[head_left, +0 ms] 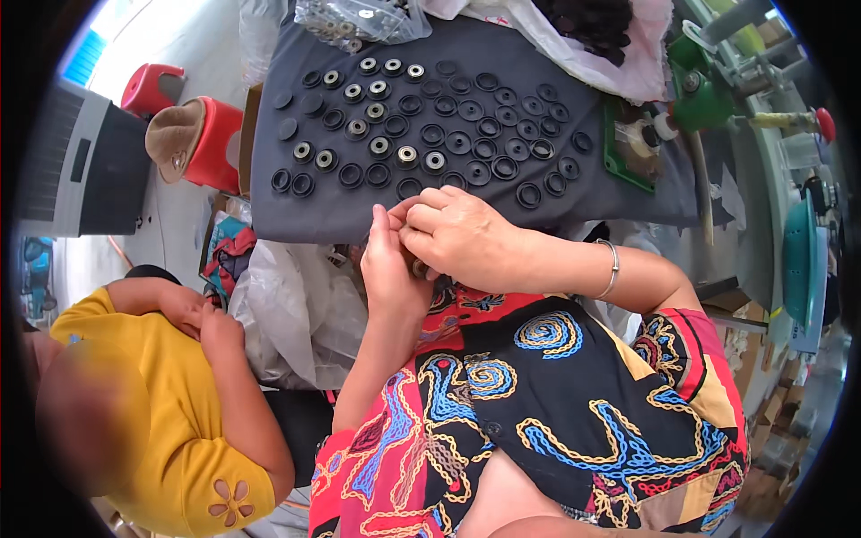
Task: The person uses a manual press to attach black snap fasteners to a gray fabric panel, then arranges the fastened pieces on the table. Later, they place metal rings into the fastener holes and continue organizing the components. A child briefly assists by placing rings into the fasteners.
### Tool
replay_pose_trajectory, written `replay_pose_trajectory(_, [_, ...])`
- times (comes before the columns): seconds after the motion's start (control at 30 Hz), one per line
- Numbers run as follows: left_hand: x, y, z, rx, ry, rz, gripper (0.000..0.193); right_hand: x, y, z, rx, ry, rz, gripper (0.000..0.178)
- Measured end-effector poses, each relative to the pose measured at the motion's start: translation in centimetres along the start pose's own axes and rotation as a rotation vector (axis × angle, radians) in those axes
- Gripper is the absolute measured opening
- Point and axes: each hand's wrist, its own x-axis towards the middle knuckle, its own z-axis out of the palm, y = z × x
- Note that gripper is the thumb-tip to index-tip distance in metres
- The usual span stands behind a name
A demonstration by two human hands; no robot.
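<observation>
My left hand [395, 273] and my right hand [466, 229] meet at the near edge of the dark cloth. The left is cupped, its fingers closed around small round metal pieces [419, 268] that show only in part. Against it press the bent fingers of the right hand, pinching something they hide. Just beyond my hands, several black rings [529, 194] and black discs [458, 143] lie spread over the cloth. Among them, some pieces carry silvery metal centres with a hole, like bearings [407, 157].
A grey cloth [287, 211] covers the table. At its far side are a clear bag [363, 20] of metal parts and a white sack [650, 54] of black pieces. A green machine [700, 103] stands right. On the left sit a person in yellow [179, 394] and a red stool [220, 143].
</observation>
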Motion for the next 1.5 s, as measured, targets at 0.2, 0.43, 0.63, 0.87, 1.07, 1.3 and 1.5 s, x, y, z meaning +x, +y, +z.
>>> replay_pose_trajectory(0.2, [0.0,-0.9,1.6,0.241,0.055,0.063,0.049,-1.2,1.1,0.8,0.164,0.048,0.135,0.025])
replay_pose_trajectory(0.43, [0.9,-0.6,0.1,0.249,-0.165,0.104,0.051,-1.4,3.8,-1.9,0.283,0.041,0.338,0.02])
replay_pose_trajectory(0.63, [1.0,1.0,-0.2,0.144,-0.084,0.164,0.046,-1.3,9.6,-2.4,0.052,-0.004,0.485,0.02])
replay_pose_trajectory(0.87, [1.4,1.6,-0.8,0.095,-0.097,0.167,0.044,-0.6,11.0,-1.2,0.008,-0.098,0.534,0.021])
replay_pose_trajectory(1.07, [1.0,1.7,-1.9,0.038,-0.091,0.175,0.039,0.3,11.6,-0.4,-0.008,-0.155,0.443,0.02])
replay_pose_trajectory(1.3, [0.4,1.5,-2.7,-0.165,-0.212,0.086,0.04,0.5,9.5,-1.3,0.31,-0.094,0.742,0.024])
replay_pose_trajectory(1.5, [-0.3,1.3,-2.6,-0.212,-0.203,0.091,0.039,0.8,9.4,-0.9,0.223,-0.089,0.65,0.024])
